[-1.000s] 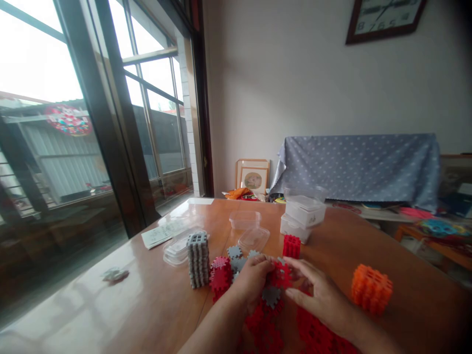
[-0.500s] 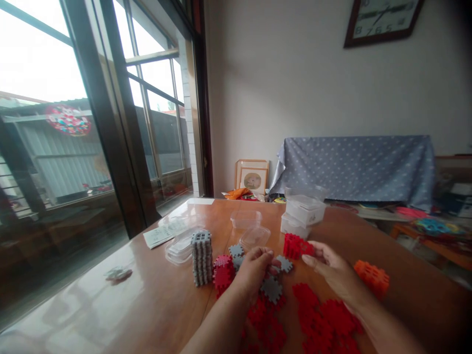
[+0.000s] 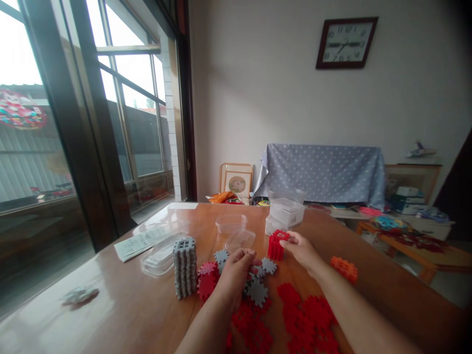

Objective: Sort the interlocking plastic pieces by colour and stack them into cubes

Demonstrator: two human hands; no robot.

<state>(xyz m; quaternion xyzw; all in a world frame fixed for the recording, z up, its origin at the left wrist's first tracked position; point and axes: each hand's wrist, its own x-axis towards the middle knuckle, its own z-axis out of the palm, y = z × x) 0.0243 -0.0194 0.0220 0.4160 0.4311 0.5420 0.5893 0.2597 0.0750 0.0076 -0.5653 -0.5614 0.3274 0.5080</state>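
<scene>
A short stack of red notched plastic tiles [image 3: 276, 246] stands upright beyond the loose pieces, and my right hand [image 3: 301, 250] grips its right side with thumb and fingers. My left hand [image 3: 238, 268] hovers over the grey notched tiles [image 3: 258, 293], fingers curled together; whatever is in them is hidden. Just left of that hand is a dark red stack [image 3: 207, 282], partly covered by the forearm. A taller grey tile stack [image 3: 185, 268] rises beside it. Loose red tiles [image 3: 311, 317] are spread between my forearms.
Orange tiles [image 3: 344, 269] sit in a row right of my right forearm. Clear plastic containers [image 3: 285, 214] are piled behind the red stack, with an open clear tub [image 3: 231, 223] and lids [image 3: 160, 255] farther left. Papers [image 3: 132, 246] and a crumpled packet [image 3: 79, 295] lie at the left.
The red stack went from tilted on its side to upright in my right hand. My left hand keeps its curled pose over the grey tiles. The camera view has turned right and slightly up.
</scene>
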